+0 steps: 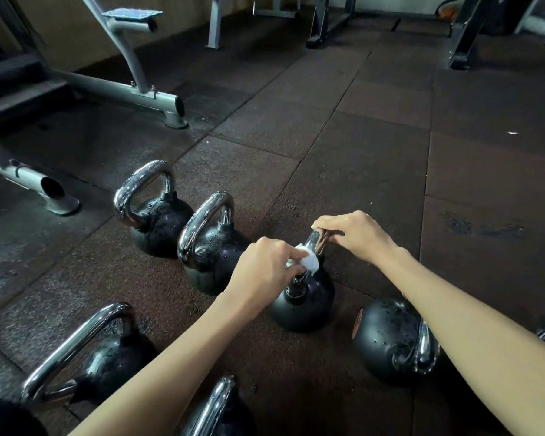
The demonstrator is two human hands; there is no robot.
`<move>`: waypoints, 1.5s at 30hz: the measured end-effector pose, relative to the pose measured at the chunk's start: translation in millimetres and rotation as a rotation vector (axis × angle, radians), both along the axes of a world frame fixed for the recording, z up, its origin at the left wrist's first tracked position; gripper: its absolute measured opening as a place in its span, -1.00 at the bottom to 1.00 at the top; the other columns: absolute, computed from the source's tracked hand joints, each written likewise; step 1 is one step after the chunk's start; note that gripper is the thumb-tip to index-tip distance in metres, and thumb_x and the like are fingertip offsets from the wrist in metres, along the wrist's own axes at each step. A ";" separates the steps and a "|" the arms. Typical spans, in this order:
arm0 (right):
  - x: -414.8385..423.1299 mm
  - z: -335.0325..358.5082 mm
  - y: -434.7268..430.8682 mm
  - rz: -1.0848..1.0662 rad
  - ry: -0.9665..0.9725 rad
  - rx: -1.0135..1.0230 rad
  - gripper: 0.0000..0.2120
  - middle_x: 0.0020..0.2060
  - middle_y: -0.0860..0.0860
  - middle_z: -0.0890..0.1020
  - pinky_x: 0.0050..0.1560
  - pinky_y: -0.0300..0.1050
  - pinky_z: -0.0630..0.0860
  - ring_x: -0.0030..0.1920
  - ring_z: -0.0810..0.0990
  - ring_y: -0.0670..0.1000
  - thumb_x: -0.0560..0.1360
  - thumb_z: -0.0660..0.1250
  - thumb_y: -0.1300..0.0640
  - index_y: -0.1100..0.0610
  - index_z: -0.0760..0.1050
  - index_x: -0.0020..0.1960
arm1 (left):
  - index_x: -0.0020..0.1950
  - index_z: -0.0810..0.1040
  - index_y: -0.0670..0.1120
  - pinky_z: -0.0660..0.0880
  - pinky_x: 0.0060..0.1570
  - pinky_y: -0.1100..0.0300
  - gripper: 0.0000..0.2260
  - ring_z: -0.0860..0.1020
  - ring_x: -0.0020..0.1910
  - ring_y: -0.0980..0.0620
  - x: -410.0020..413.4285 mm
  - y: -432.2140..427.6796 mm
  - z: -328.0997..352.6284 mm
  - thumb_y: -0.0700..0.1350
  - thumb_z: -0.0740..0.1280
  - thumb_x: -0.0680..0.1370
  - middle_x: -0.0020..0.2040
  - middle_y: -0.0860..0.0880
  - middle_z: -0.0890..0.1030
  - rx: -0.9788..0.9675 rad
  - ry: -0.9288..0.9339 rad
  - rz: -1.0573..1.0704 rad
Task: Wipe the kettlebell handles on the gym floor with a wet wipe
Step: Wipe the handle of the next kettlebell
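Left hand (261, 265) pinches the wet wipe (309, 262) against the kettlebell handle (312, 243). Right hand (356, 234), knuckles up, grips the handle's top.

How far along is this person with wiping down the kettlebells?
Mid-job. The left hand holds a wet wipe against the handle of the middle kettlebell while the right hand grips the handle's top. Around it sit two upright kettlebells, a kettlebell on its side and two kettlebells nearest the camera. Nothing shows which of those are already wiped.
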State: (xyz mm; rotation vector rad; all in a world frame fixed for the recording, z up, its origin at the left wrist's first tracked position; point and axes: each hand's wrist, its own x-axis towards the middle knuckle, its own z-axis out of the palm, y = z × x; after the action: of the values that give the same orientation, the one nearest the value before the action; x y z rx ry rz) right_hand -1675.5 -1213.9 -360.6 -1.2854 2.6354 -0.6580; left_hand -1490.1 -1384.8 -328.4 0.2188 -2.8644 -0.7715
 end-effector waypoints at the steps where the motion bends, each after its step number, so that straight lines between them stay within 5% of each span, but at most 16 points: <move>1: -2.0 -1.0 0.6 -0.010 -0.004 -0.003 -0.47 0.16 -0.22 0.70 0.19 0.08 0.59 0.15 0.68 -0.05 0.48 0.49 0.24 -0.27 0.51 0.28 | 0.21 0.72 0.16 0.59 0.01 0.01 -0.75 0.68 -0.02 -0.09 -4.0 3.4 1.1 0.02 0.50 0.53 0.04 0.00 0.74 0.002 0.013 0.003; 7: -10.3 -8.0 5.3 -0.049 0.027 -0.014 -0.49 0.07 -0.15 0.72 0.12 0.10 0.61 0.06 0.69 0.01 0.49 0.50 0.22 -0.26 0.48 0.27 | 0.25 0.68 0.21 0.60 -0.04 -0.01 -0.72 0.69 -0.06 -0.07 5.5 14.3 -27.7 0.03 0.48 0.54 0.01 0.01 0.76 0.006 0.063 0.122; 15: -16.4 -22.3 15.6 -0.082 0.005 -0.101 -0.43 0.17 -0.13 0.71 0.18 0.11 0.62 0.15 0.70 0.01 0.47 0.51 0.31 -0.22 0.52 0.31 | 0.13 0.75 0.05 0.66 -0.10 0.13 -0.73 0.72 -0.06 0.13 22.3 65.4 -82.7 -0.19 0.58 0.47 0.01 0.12 0.76 0.276 0.383 0.382; 19: -12.7 -23.9 13.0 -0.075 0.024 -0.140 -0.52 0.18 -0.16 0.71 0.21 0.10 0.61 0.19 0.69 -0.01 0.46 0.53 0.29 -0.11 0.63 0.28 | 0.06 0.71 0.11 0.53 -0.26 0.31 -0.79 0.56 -0.30 0.32 32.7 79.0 -96.6 -0.17 0.55 0.51 -0.20 0.21 0.70 0.384 0.365 0.524; 24: -12.2 -17.2 4.5 -0.049 0.029 -0.104 -0.53 0.21 -0.16 0.69 0.24 0.11 0.59 0.20 0.68 0.00 0.46 0.53 0.26 -0.11 0.63 0.29 | -0.03 0.68 0.12 0.53 -0.26 0.01 -0.88 0.45 -0.41 0.08 34.2 79.3 -99.7 -0.11 0.53 0.54 -0.40 0.09 0.53 0.481 0.310 0.628; 29: -7.5 -17.5 3.6 -0.066 0.005 -0.127 -0.53 0.20 -0.17 0.70 0.22 0.12 0.60 0.20 0.68 -0.02 0.45 0.53 0.28 -0.11 0.64 0.27 | 0.15 0.74 0.11 0.45 -0.27 0.44 -0.75 0.56 -0.36 0.06 44.4 69.3 -60.8 -0.12 0.57 0.50 -0.25 0.10 0.71 0.641 0.426 0.643; 32: 3.9 -18.9 6.7 -0.061 -0.002 -0.152 -0.51 0.21 -0.20 0.68 0.25 0.12 0.60 0.21 0.67 -0.04 0.44 0.54 0.30 -0.11 0.64 0.27 | 0.09 0.72 0.19 0.26 -0.43 0.41 -0.73 0.28 -0.52 0.09 43.2 48.4 -31.4 -0.10 0.60 0.46 -0.55 0.13 0.46 0.678 0.433 0.585; 35: 23.6 -17.0 8.1 -0.029 0.031 -0.188 -0.48 0.23 -0.24 0.66 0.26 0.09 0.60 0.22 0.67 -0.10 0.41 0.56 0.29 -0.12 0.64 0.27 | 0.06 0.72 0.22 0.16 -0.47 0.32 -0.74 0.19 -0.51 0.13 41.5 28.5 -19.9 -0.07 0.61 0.45 -0.57 0.16 0.33 0.686 0.364 0.518; 37: 38.3 -13.7 4.4 0.020 0.053 -0.164 -0.45 0.25 -0.26 0.64 0.28 0.06 0.59 0.25 0.65 -0.12 0.40 0.57 0.28 -0.16 0.62 0.29 | 0.07 0.75 0.16 0.22 -0.44 0.38 -0.76 0.27 -0.54 0.17 42.3 17.3 -20.0 -0.06 0.62 0.44 -0.48 0.24 0.53 0.670 0.327 0.496; 39: 53.7 -12.4 -1.9 0.073 0.054 -0.162 -0.45 0.26 -0.26 0.64 0.31 -0.01 0.57 0.29 0.61 -0.16 0.39 0.58 0.24 -0.19 0.62 0.29 | 0.04 0.78 0.12 0.33 -0.37 0.44 -0.79 0.41 -0.49 0.26 43.6 10.1 -14.7 -0.03 0.62 0.42 -0.17 0.26 0.72 0.652 0.312 0.470; 42: 66.1 -11.2 -7.3 0.047 0.060 -0.171 -0.47 0.25 -0.25 0.65 0.31 -0.03 0.57 0.28 0.62 -0.15 0.39 0.58 0.22 -0.19 0.63 0.27 | 0.00 0.77 0.11 0.31 -0.42 0.50 -0.83 0.43 -0.51 0.30 47.3 3.0 -9.2 -0.06 0.62 0.44 -0.35 0.23 0.67 0.763 0.234 0.447; 45: 65.3 8.6 -1.9 -0.018 -0.105 -0.142 -0.42 0.13 -0.34 0.67 0.27 -0.16 0.55 0.12 0.65 -0.27 0.37 0.58 0.29 -0.17 0.64 0.28 | 0.01 0.79 0.08 0.50 -0.09 0.36 -0.80 0.63 -0.23 0.27 48.6 -1.4 -3.1 -0.01 0.64 0.41 -0.20 0.12 0.76 0.926 0.143 0.435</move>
State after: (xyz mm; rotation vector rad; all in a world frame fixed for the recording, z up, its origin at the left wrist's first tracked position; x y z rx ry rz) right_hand -1610.2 -1215.8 -352.0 -1.2262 2.5589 -0.9039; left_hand -1441.5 -1386.2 -331.6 0.8081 -1.9978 -1.8209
